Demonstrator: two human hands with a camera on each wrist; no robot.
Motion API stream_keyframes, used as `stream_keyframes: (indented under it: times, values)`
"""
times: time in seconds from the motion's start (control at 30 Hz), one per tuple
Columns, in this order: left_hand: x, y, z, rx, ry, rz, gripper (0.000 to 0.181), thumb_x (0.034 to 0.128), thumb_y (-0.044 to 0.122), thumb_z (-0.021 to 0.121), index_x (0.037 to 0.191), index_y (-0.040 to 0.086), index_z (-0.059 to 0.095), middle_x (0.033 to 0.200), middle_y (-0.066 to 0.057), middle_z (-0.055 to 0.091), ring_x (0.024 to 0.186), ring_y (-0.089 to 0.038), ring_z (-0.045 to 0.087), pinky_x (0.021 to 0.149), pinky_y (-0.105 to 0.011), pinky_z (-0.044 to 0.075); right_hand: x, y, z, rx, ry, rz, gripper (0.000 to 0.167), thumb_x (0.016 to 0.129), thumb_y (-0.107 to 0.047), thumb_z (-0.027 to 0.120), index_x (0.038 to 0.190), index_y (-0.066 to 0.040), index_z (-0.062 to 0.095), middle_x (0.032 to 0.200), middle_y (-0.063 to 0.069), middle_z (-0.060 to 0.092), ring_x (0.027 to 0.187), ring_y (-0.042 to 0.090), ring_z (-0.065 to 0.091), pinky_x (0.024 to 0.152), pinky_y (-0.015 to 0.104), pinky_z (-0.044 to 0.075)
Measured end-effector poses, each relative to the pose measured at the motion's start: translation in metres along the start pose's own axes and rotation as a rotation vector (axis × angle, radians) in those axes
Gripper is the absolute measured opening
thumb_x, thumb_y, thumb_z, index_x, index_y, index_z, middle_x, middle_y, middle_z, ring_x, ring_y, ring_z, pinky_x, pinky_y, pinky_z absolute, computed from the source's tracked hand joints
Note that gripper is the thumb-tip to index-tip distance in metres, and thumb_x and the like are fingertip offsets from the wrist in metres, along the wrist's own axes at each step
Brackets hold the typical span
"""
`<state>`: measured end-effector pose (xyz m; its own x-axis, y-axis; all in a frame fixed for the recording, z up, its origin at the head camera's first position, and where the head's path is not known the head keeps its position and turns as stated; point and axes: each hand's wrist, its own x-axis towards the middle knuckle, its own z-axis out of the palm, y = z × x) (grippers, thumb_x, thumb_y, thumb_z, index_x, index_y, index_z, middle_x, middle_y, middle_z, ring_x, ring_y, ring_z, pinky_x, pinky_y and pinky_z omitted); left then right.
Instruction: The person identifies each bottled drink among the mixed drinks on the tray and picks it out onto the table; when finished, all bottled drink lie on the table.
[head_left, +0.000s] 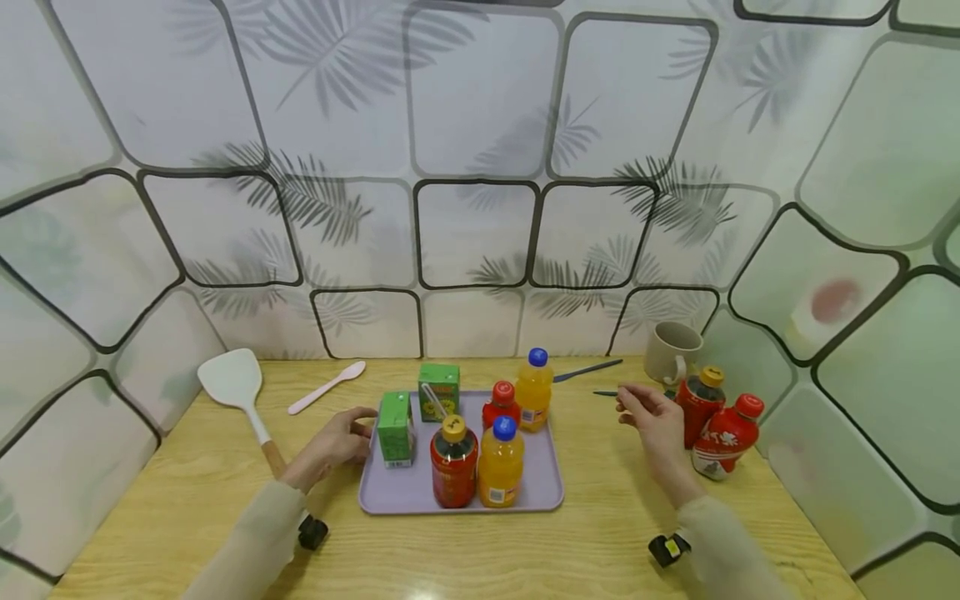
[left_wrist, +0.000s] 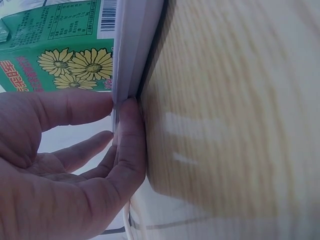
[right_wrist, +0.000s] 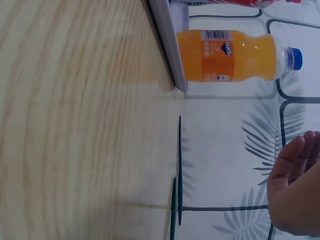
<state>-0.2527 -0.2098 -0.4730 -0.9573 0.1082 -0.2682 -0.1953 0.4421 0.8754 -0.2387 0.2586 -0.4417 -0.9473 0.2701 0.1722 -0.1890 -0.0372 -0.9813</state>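
My left hand holds the left rim of a lilac tray; in the left wrist view the thumb lies over the tray's edge and a finger goes beneath. On the tray stand two green drink cartons, one beside this hand and another behind. A dark bottle with a yellow cap, two orange soda bottles, one in front and one behind, and a small red bottle share it. Nothing is in my right hand, raised right of the tray with loosely bent fingers.
Right of that hand are another yellow-capped bottle, a red bottle and a beige mug. Behind lie a blue utensil and a dark green one. A white spatula and pink spoon lie left.
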Motion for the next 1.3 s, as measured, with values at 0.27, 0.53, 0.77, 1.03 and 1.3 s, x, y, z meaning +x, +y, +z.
stream_keyframes:
  times: [0.27,0.53,0.77,1.03,1.3]
  values:
    - [-0.001,0.001,-0.001,-0.01,-0.002,0.002,0.068,0.0777,-0.011,0.054,0.144,-0.003,0.04,0.109,-0.021,0.055,0.084,-0.021,0.058,0.069,-0.03,0.055,0.009,0.005,0.022,-0.17,-0.154,0.04,0.038,0.094,-0.022,0.066,0.118,0.007,0.064,0.087,-0.012,0.068,0.081,0.005,0.063,0.071,0.022,0.056]
    - [-0.001,0.0,-0.001,0.009,-0.006,0.008,0.068,0.077,-0.011,0.054,0.143,-0.005,0.04,0.11,-0.022,0.055,0.087,-0.022,0.059,0.07,-0.031,0.055,0.019,0.007,0.042,-0.217,-0.225,-0.003,0.039,0.092,-0.017,0.068,0.121,0.009,0.062,0.088,-0.014,0.069,0.08,0.003,0.063,0.071,0.021,0.054]
    - [0.0,-0.002,0.0,0.003,0.002,-0.003,0.067,0.0773,-0.011,0.055,0.143,-0.003,0.041,0.109,-0.02,0.055,0.086,-0.021,0.058,0.069,-0.031,0.054,0.028,0.013,0.056,-0.291,-0.295,-0.063,0.042,0.088,-0.015,0.072,0.127,-0.001,0.063,0.112,0.018,0.067,0.094,0.014,0.063,0.073,0.02,0.053]
    - [-0.001,0.0,0.001,0.006,-0.008,-0.003,0.065,0.0809,-0.01,0.053,0.144,-0.004,0.039,0.11,-0.021,0.054,0.086,-0.022,0.058,0.069,-0.031,0.054,0.034,0.017,0.069,-0.345,-0.388,-0.078,0.057,0.085,-0.015,0.076,0.137,-0.006,0.056,0.135,0.019,0.057,0.12,0.037,0.055,0.089,0.028,0.052]
    - [0.001,0.0,0.001,0.018,-0.004,0.0,0.065,0.0809,-0.01,0.053,0.144,-0.005,0.038,0.11,-0.022,0.054,0.087,-0.022,0.058,0.069,-0.031,0.054,0.023,-0.009,0.082,-0.42,-0.405,-0.076,0.062,0.084,-0.015,0.076,0.14,-0.002,0.051,0.137,0.02,0.055,0.119,0.035,0.053,0.093,0.037,0.048]
